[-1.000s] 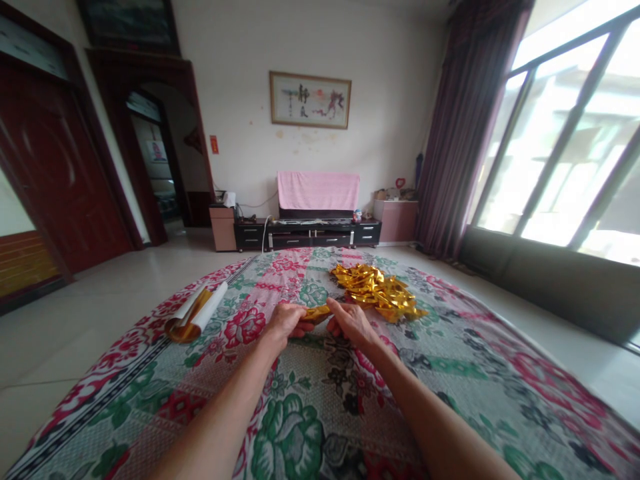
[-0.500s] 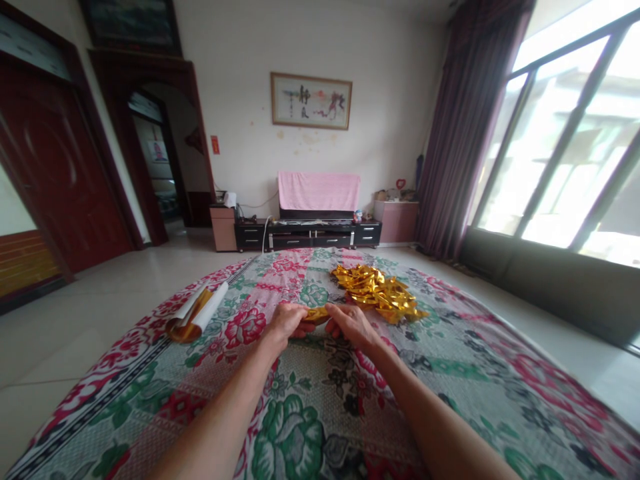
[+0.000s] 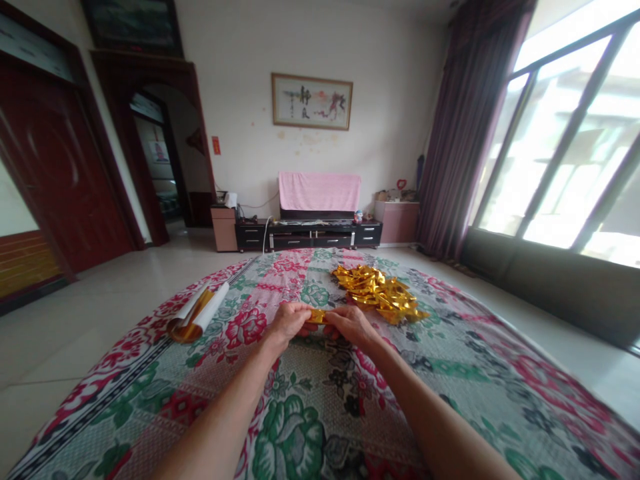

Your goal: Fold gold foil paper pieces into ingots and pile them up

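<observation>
Between my two hands, low over the cloth, is a small folded piece of gold foil paper (image 3: 318,317). My left hand (image 3: 290,321) pinches its left end with thumb and fingers. On the other end my right hand (image 3: 350,323) is closed in a similar pinch. Parts of the foil are hidden under the fingertips. Just beyond my right hand lies a heap of folded gold foil pieces (image 3: 377,293), shiny and pointed. To the left rests a loose roll of white-backed gold paper (image 3: 199,313).
A flowered cloth (image 3: 287,433) in red, green and grey covers the round table. Beyond it stands a low black TV cabinet (image 3: 310,235) with a pink towel (image 3: 320,191) above. A purple curtain (image 3: 457,133) and windows are on the right, a red door (image 3: 55,160) on the left.
The foil piece between my hands now looks flatter and turned more toward me. My fingers have shifted slightly on it. The heap and the roll stay put.
</observation>
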Action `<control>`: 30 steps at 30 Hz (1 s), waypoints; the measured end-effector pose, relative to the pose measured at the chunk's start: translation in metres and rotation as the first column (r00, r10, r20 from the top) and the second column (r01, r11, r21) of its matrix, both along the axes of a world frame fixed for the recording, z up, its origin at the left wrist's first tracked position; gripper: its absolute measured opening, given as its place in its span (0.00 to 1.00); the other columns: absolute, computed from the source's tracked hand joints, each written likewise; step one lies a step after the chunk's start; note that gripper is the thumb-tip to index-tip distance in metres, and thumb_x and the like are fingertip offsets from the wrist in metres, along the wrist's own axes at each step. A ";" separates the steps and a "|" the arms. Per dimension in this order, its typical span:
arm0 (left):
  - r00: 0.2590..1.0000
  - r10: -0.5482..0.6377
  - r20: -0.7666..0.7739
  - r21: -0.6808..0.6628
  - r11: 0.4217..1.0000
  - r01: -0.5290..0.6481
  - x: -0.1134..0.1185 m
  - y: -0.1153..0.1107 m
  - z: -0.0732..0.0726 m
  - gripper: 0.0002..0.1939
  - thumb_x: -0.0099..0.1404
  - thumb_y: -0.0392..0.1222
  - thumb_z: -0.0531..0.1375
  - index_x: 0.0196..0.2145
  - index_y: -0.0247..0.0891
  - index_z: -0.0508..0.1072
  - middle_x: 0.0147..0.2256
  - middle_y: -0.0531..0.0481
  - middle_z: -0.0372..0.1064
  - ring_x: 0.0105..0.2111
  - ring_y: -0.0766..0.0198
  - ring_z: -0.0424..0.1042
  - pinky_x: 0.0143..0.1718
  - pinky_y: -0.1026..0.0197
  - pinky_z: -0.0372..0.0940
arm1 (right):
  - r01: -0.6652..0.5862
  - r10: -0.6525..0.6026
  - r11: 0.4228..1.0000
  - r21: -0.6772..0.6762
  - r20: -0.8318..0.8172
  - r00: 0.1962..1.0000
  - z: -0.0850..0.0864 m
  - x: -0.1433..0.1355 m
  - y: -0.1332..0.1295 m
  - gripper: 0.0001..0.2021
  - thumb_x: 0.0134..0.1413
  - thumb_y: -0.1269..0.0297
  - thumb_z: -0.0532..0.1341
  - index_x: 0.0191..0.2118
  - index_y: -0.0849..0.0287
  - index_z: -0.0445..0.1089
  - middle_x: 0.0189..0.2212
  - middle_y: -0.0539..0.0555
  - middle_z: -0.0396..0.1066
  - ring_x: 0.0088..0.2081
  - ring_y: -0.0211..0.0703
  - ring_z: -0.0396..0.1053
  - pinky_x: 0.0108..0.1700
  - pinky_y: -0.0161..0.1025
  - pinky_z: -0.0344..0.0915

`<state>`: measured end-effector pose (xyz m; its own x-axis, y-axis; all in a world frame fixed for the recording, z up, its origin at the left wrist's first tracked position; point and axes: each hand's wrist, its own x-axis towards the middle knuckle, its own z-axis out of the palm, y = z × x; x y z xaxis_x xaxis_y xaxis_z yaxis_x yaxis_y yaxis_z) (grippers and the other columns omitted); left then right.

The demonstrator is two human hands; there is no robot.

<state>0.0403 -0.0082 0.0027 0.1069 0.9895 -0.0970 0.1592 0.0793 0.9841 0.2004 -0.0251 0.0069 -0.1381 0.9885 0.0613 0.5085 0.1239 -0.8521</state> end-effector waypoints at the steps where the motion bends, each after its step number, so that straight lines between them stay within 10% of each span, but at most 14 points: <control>1: 1.000 -0.006 0.006 0.004 1.000 0.006 0.000 0.000 0.000 0.13 0.55 0.34 0.54 0.38 0.35 0.73 0.27 0.49 0.74 0.24 0.66 0.72 0.20 0.69 0.62 | 0.001 -0.001 1.000 0.006 0.006 1.000 -0.001 0.000 0.000 0.15 0.50 0.61 0.52 0.27 0.64 0.74 0.19 0.51 0.71 0.18 0.31 0.63 0.19 0.26 0.54; 30: 0.998 0.006 -0.062 0.025 1.000 -0.005 0.001 0.003 -0.005 0.19 0.54 0.33 0.52 0.43 0.35 0.72 0.27 0.48 0.74 0.22 0.66 0.72 0.20 0.68 0.62 | 0.076 -0.085 0.991 0.115 0.076 0.993 -0.005 -0.006 -0.003 0.18 0.50 0.59 0.51 0.21 0.63 0.72 0.16 0.49 0.70 0.18 0.34 0.65 0.19 0.27 0.55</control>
